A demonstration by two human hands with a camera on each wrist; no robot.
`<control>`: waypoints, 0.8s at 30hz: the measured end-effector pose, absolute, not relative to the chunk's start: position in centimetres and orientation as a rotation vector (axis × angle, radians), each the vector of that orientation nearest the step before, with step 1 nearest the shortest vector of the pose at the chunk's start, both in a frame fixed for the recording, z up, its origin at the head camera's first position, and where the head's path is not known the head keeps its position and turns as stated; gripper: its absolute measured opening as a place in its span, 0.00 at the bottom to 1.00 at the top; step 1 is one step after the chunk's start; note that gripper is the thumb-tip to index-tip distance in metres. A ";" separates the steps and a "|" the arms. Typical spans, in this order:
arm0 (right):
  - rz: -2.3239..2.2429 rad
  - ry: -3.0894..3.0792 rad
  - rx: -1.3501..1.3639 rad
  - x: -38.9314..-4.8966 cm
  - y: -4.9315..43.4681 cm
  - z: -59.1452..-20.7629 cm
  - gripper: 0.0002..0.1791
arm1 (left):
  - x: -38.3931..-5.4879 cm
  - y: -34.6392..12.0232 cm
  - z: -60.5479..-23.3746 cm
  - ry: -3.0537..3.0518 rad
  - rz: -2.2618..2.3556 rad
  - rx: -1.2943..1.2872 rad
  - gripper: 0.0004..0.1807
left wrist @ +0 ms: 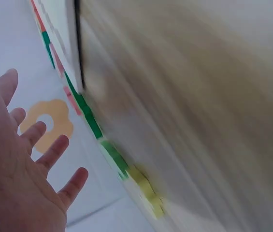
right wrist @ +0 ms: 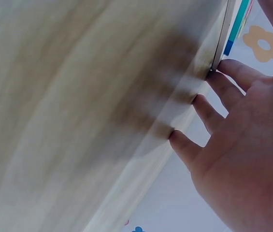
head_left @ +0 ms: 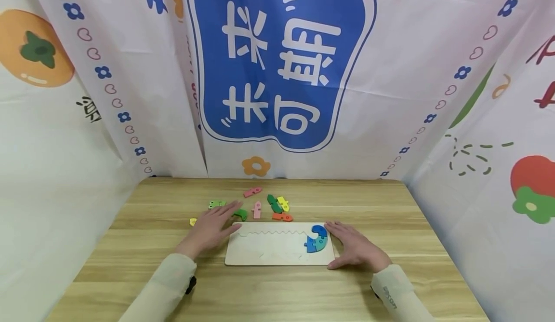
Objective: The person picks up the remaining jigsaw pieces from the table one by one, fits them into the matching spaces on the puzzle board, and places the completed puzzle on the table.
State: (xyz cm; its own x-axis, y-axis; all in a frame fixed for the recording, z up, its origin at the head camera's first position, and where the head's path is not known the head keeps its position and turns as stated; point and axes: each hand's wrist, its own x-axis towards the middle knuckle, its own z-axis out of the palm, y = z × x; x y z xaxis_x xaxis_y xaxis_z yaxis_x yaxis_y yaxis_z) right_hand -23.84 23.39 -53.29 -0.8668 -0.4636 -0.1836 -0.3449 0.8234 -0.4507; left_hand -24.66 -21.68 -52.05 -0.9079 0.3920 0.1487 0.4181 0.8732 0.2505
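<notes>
A pale wooden puzzle board (head_left: pixel 277 254) lies flat on the table, with a wavy line along its upper part. Joined blue and teal puzzle pieces (head_left: pixel 321 243) form a curve at its right end. My right hand (head_left: pixel 357 248) spreads its fingers along the board's right edge, the fingertips touching near the upper corner and the thumb by the lower one. By the upper left corner is my left hand (head_left: pixel 209 232), fingers extended and holding nothing. In the left wrist view its fingers (left wrist: pixel 54 152) are spread apart. Close by that hand lies a green puzzle piece (head_left: pixel 241 214).
Behind the board are scattered more pieces: a pink piece (head_left: pixel 253 192), a light pink piece (head_left: pixel 257 209), a dark green piece (head_left: pixel 274 203), a yellow piece (head_left: pixel 284 203), an orange-red piece (head_left: pixel 283 217) and a frog-faced green piece (head_left: pixel 217 204). Printed cloth (head_left: pixel 165 95) surrounds the wooden table (head_left: pixel 277 295).
</notes>
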 end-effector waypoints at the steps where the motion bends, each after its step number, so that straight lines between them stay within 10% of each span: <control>1: -0.589 2.720 -0.620 -23.8 23.4 -53.3 0.65 | -25.1 -21.2 -52.0 -2.962 -0.404 -0.644 0.37; 24: -0.577 2.723 -0.593 -23.9 23.4 -53.4 0.64 | -32.7 -11.6 -52.6 -3.110 -0.459 -0.681 0.32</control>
State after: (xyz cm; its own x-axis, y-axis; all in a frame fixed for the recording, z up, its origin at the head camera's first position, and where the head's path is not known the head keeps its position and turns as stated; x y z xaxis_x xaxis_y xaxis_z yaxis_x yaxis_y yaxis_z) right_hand -23.90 23.36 -53.37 -0.8716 -0.4493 -0.1959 -0.3312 0.8345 -0.4404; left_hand -32.67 -11.59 -52.59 -0.9076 0.4198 -0.0119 0.3984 0.8696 0.2915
